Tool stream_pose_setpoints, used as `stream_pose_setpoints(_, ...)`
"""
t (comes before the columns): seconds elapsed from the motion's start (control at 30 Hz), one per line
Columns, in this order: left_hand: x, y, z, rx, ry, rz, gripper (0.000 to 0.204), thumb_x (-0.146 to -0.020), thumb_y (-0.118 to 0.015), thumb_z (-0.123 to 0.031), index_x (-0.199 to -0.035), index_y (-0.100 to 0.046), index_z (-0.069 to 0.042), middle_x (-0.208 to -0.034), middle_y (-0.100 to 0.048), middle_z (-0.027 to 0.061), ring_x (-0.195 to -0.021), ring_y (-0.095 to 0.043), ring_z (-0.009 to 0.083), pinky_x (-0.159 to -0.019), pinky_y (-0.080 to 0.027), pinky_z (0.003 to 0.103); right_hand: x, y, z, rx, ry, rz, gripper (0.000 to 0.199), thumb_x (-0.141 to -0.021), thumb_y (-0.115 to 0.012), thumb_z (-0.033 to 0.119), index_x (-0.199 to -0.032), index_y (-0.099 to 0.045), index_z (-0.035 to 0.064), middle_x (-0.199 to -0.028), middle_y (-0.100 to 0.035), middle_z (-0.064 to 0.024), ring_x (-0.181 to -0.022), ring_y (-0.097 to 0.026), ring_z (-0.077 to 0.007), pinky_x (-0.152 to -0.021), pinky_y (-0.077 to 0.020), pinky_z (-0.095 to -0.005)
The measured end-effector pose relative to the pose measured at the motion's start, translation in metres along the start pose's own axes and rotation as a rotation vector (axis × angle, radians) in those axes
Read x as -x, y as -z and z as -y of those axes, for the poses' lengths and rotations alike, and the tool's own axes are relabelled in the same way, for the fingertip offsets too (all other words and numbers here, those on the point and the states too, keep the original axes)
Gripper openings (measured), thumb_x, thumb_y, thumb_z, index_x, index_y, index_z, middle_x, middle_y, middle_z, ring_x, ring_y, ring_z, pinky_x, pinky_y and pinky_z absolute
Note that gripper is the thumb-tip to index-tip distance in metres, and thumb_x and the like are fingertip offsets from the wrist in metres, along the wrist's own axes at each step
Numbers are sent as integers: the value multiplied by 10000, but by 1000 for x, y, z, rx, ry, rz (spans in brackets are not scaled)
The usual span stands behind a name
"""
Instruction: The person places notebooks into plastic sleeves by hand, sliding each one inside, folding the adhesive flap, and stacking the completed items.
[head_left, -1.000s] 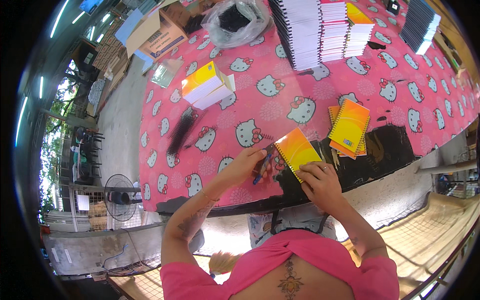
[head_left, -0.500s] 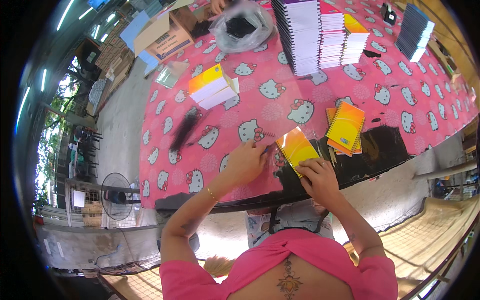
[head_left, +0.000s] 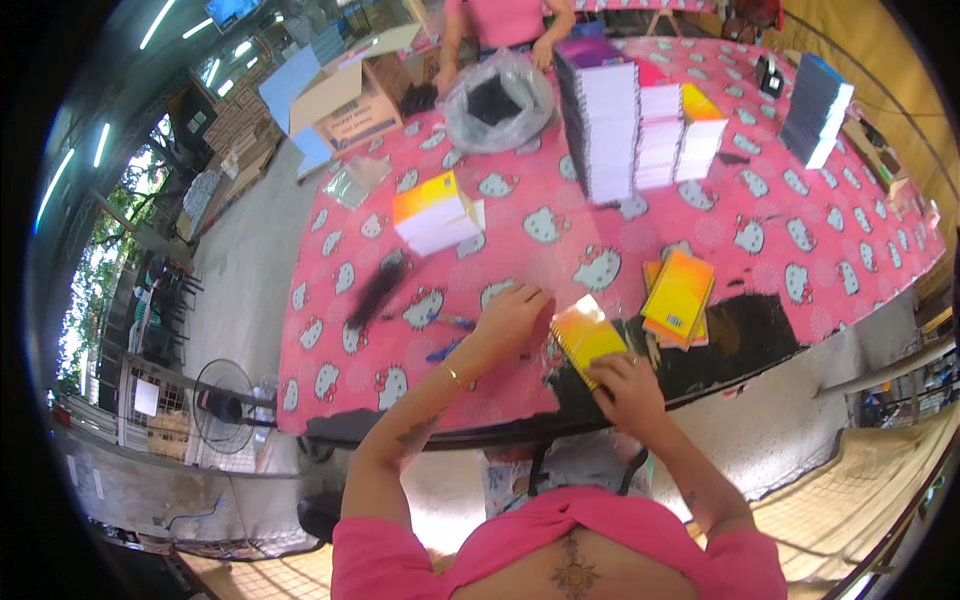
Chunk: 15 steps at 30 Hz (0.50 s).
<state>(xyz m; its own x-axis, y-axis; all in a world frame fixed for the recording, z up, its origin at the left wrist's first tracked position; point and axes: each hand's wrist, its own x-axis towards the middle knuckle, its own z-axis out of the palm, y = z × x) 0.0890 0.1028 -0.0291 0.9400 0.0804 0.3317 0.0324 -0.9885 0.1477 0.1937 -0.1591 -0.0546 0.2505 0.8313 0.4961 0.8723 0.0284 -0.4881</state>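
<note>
A yellow-orange spiral notebook (head_left: 580, 328) lies at a slant near the table's front edge. My right hand (head_left: 628, 388) grips its lower right part, fingers on the cover. Just left of its coil edge is my left hand (head_left: 514, 314), fingers bent and drawn together; what they hold, if anything, is too small to make out. A blue-handled tool, seemingly pliers (head_left: 447, 350), lies on the table, partly hidden by my left forearm. To the right, a few similar notebooks (head_left: 681, 296) rest in a loose pile.
A short stack of orange notebooks (head_left: 436, 218) stands ahead on the left, near a heap of thin black strands (head_left: 377, 290). Farther off are a plastic bag (head_left: 497, 105) with black contents, a cardboard box (head_left: 352, 105), tall notebook stacks (head_left: 606, 130) and another person's arm (head_left: 551, 42).
The view has tilted up, showing more of the person across the table. The blue at my left fingertips is gone, and the blue-handled tool now shows on the table beside my left forearm.
</note>
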Motion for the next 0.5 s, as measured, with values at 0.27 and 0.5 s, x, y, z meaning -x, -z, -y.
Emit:
stream_pose_setpoints(0.27,-192,179,65,-83,127,-799,294,-915,-665,-107,-1183,-642,12,-1047,-667,208,-963,-667,331,-857,-512,373,-6,1,8,-23,-9,-11,327,-722,-753,88,-1039,-678,126,-1095,-650,-40,-1063,-598,-270,-912,-460,-418)
stream_pose_setpoints(0.5,-127,272,-91,809,-97,-709,380,-995,-565,-275,-1207,-658,27,-1175,-690,96,-1069,-629,156,-936,-473,295,-6,-2,9,-59,-9,-12,332,-760,-730,123,-1084,-661,120,-1140,-632,-42,-1104,-581,-269,-931,-450,-418)
